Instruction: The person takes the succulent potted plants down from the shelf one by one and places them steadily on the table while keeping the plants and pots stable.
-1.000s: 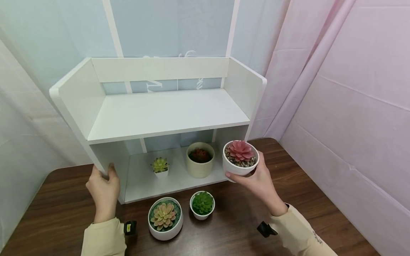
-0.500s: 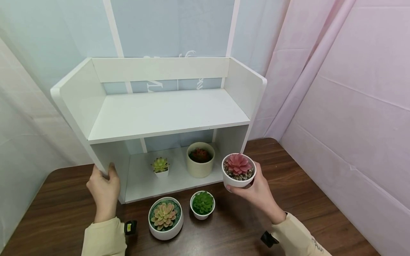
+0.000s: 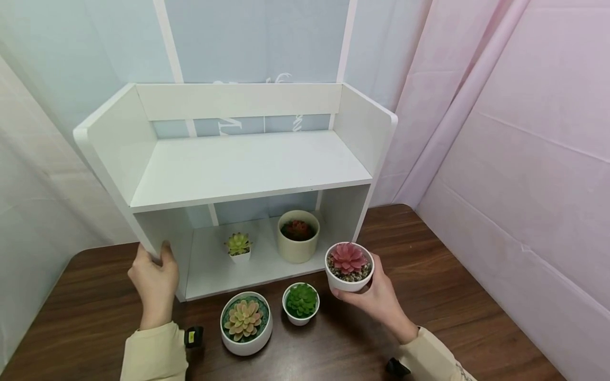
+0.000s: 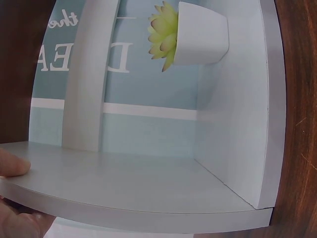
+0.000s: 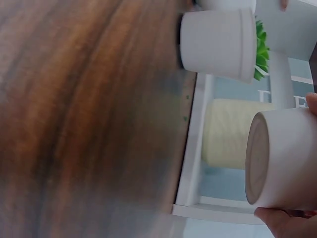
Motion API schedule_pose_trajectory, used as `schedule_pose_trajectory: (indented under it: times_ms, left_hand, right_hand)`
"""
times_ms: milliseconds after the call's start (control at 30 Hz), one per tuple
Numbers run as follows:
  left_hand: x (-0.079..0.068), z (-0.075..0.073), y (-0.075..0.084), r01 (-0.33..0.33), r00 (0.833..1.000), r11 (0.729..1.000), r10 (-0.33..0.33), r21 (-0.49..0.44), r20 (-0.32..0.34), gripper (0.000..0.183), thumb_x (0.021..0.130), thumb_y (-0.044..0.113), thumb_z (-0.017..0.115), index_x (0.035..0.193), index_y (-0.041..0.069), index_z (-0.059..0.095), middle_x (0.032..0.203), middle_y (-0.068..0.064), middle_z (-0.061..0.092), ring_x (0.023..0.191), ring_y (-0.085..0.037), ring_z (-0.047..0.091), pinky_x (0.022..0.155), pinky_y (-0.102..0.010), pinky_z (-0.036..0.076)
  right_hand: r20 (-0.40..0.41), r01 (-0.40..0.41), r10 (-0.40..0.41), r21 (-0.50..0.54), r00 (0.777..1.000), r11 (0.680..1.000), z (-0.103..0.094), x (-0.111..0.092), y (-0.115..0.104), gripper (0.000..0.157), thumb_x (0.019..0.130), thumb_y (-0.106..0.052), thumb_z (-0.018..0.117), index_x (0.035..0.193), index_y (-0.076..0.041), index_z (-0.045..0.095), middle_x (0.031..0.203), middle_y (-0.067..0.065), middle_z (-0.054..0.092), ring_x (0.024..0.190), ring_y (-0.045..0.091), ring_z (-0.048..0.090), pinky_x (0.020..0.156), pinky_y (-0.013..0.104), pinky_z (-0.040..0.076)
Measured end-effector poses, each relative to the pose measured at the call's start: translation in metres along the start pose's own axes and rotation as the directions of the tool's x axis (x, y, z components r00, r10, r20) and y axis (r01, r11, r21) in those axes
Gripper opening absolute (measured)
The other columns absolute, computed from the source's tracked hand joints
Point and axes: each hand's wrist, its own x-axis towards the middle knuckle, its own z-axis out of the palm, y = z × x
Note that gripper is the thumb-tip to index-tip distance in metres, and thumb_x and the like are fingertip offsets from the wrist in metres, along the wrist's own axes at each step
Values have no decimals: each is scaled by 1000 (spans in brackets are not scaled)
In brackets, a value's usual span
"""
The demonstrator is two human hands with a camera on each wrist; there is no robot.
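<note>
My right hand (image 3: pixel 381 299) grips a white pot with a red succulent (image 3: pixel 349 264), held in the air off the shelf's front right corner. In the right wrist view the base of that white pot (image 5: pixel 285 158) shows, clear of the table. My left hand (image 3: pixel 154 280) pinches the left side panel of the white two-tier shelf (image 3: pixel 252 164). A thumb (image 4: pixel 14 163) lies on the panel's inner face in the left wrist view. On the lower tier stand a small yellow-green succulent in a white pot (image 3: pixel 240 248) and a cream pot with a reddish plant (image 3: pixel 297 241).
Before the shelf, on the dark wooden table (image 3: pixel 457 296), stand a wide white bowl with a peach succulent (image 3: pixel 245 328) and a small white pot with a green succulent (image 3: pixel 301 304). Pale curtains (image 3: pixel 524 159) hang at the sides and a printed cloth (image 3: pixel 262 42) behind.
My right hand has lowered the red succulent's pot toward the table and moved slightly left and nearer. The left hand keeps its hold on the side panel.
</note>
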Motion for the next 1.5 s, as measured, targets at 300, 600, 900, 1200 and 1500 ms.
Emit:
schedule_pose_trajectory:
  times_ms: [300,600,900,1200,1500]
  left_hand:
    - [0,-1,0,8,1000,1000,-8,-5,4,30,93,6,53,116,-13,58,108,-34,64,95,-48,63,62,1,25]
    - [1,0,-1,2,1000,1000,-1,-6,9,30,93,5,52,117,-12,58,108,-34,64,94,-48,64,61,2,25]
    - [0,0,-1,4,1000,1000,-4,3,1,29,93,6,53,116,-11,59,107,-33,65,94,-47,64,62,1,25]
    - [0,0,0,3,1000,1000,-3,-5,5,29,93,6,53,116,-12,58,107,-34,64,93,-48,64,61,2,25]
    - [0,0,0,-3,1000,1000,3,-6,7,29,93,6,53,117,-11,58,108,-33,64,93,-47,64,61,2,25]
  right_hand:
    - [6,-21,21,7,1000,1000,8,-7,10,93,54,-22,93,131,-11,42,120,8,62,109,19,58,91,43,46]
    - [-5,-34,34,3,999,999,13,-12,20,92,52,-21,94,129,-9,43,118,8,64,108,20,59,90,42,46]
    - [-4,-56,56,-3,998,998,18,-14,27,93,55,-29,94,129,-7,42,118,11,64,107,23,59,90,42,46]
    - [11,-72,72,-11,997,997,19,-13,29,94,55,-29,93,130,-6,41,118,12,63,108,24,59,90,43,46]
    - [40,-104,104,-8,994,995,20,-12,34,96,56,-29,93,132,-4,40,119,14,62,110,26,58,92,45,45]
